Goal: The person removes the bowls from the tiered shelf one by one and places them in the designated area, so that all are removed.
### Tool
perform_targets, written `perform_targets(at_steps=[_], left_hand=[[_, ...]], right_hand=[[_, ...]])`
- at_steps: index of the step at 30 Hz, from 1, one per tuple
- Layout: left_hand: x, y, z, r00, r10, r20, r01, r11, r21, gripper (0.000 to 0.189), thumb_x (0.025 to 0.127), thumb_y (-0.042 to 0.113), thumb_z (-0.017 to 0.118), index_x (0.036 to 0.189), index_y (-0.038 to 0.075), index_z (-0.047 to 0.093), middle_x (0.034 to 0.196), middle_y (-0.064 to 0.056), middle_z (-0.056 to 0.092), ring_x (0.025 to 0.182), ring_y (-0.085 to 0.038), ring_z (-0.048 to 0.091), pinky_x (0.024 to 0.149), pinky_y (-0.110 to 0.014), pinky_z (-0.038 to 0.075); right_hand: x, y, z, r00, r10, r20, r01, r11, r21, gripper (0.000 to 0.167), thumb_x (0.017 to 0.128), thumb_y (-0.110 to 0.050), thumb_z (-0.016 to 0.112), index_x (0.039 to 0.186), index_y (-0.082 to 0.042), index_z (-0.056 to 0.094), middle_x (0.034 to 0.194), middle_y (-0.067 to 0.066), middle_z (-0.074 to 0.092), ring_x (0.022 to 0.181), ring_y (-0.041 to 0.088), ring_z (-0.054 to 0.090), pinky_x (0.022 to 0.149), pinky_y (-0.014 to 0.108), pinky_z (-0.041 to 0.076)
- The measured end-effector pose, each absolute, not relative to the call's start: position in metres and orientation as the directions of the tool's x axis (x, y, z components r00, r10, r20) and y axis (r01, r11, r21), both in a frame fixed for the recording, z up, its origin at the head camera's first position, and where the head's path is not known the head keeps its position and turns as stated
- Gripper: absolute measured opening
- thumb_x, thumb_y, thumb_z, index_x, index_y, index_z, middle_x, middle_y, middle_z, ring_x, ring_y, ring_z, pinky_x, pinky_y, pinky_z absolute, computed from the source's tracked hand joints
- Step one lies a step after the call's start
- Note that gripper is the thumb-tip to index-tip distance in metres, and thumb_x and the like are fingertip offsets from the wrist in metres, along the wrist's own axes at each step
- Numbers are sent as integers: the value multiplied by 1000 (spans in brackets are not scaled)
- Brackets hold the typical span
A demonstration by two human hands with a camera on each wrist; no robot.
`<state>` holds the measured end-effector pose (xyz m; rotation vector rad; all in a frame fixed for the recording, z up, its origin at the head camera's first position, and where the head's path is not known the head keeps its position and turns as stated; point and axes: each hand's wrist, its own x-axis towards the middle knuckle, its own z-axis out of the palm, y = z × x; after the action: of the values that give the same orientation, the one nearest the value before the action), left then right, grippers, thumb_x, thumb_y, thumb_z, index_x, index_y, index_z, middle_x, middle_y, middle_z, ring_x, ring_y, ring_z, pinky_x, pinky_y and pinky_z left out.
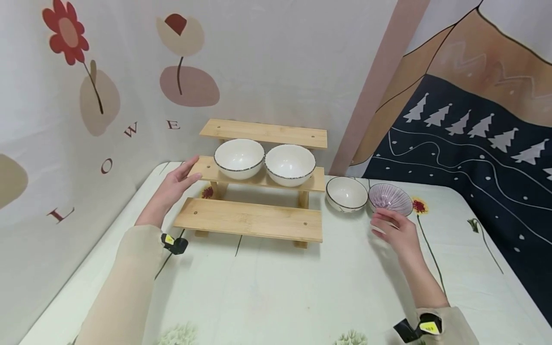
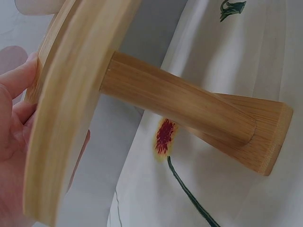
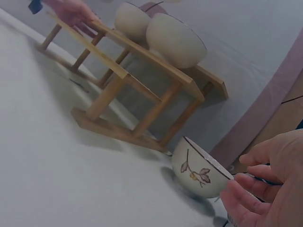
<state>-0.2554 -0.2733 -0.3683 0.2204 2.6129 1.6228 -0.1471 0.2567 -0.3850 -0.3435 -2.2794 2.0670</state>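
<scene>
A three-tier wooden rack [image 1: 250,218] stands on the table, two white bowls with dark rims, a left one [image 1: 239,157] and a right one [image 1: 291,164], side by side on its middle shelf. My left hand [image 1: 172,188] grips that shelf's left end, thumb on one face and fingers on the other, as the left wrist view shows at the shelf end [image 2: 61,123]. To the right of the rack my right hand [image 1: 398,235] has loosely bent fingers at the near rim of a purple striped bowl [image 1: 390,196]. In the right wrist view this hand [image 3: 270,184] mostly hides that bowl.
Between the rack and the purple bowl sits a smaller white bowl [image 1: 346,193], a floral sprig on its outside. The rack's top shelf [image 1: 264,132] is near the back wall cloth [image 1: 280,67]. A flower-print cloth [image 1: 267,287] covers the table; a dark printed cloth [image 1: 457,158] hangs at right.
</scene>
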Motion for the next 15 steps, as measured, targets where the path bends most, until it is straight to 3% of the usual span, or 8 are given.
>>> perform_targets(at_steps=[7,15], left_hand=[[-255,-273,-367,-988,153,33,97,431,897,72,103,40,51,161,19,15,169,-6,8,156,-32,8,126,-56,13],[-256,-274,-369,-987,156,36,99,423,901,71,103,40,51,161,19,15,169,-5,7,156,-32,8,126,-56,13]], right_hand=[[-151,248,-379,-986,143,-79,99,133,-986,48,98,-11,63,137,11,47,93,-25,67,88,-7,67,78,18,61],[-155,235,-370,-994,102,-45,61,161,-985,49,97,-14,65,137,9,49,100,-22,68,93,-8,66,80,17,60]])
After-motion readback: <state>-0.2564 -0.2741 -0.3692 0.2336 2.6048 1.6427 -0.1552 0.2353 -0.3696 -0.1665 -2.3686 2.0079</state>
